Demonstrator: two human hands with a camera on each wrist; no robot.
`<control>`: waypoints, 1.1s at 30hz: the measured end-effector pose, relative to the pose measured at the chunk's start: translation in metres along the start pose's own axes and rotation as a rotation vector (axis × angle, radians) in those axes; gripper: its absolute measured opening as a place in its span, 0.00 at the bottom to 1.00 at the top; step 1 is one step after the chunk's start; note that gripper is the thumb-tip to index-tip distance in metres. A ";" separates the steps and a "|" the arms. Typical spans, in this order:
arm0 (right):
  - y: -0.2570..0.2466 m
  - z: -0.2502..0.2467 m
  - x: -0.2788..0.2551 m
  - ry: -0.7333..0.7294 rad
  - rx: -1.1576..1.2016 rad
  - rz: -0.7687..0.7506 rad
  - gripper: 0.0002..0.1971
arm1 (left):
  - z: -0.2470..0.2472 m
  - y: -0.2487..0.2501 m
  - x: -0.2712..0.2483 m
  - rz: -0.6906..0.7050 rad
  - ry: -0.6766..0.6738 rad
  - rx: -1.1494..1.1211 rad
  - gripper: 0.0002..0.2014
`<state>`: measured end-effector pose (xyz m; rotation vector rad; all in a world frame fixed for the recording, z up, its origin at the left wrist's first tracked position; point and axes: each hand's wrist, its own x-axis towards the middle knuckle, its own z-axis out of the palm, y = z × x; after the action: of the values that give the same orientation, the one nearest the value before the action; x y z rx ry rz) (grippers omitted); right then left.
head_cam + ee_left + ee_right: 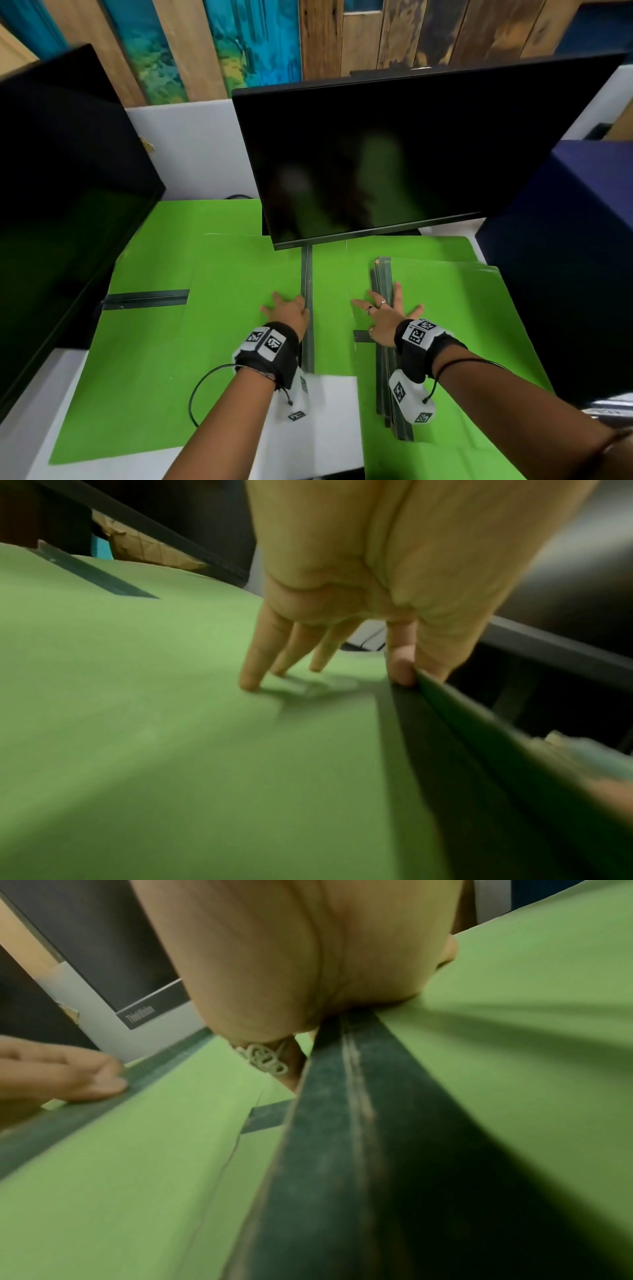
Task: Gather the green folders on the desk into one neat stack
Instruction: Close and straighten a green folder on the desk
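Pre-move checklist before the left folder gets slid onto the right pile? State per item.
1. Left hand on the flat green card folder, index finger and thumb at its dark spine edge: ok.
2. Right hand flat on the stack of green folders, fingers spread: ok.
3. Stack spines flush: not ok, fanned.
4. All folders gathered: not ok, several lie apart.
5. Black monitor stand clear of the slide path: cannot tell.
6. Left grip firmness: cannot tell.

Folders bright green, spines dark grey-green; monitor black; desk white; wristbands black.
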<state>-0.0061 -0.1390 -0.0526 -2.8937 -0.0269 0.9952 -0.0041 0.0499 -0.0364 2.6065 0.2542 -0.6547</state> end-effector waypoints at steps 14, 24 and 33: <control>0.000 -0.003 0.000 0.012 0.076 0.044 0.26 | -0.014 0.003 -0.067 0.201 0.022 -0.039 0.09; 0.004 -0.007 -0.006 -0.008 0.037 0.019 0.30 | -0.016 0.008 -0.093 0.158 0.092 -0.073 0.10; 0.012 -0.004 0.001 0.015 0.150 -0.015 0.27 | -0.045 0.028 -0.124 0.423 0.266 -0.188 0.21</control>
<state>-0.0035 -0.1507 -0.0511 -2.7600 0.0253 0.9309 -0.0863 0.0367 0.0701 2.4472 -0.1504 -0.1308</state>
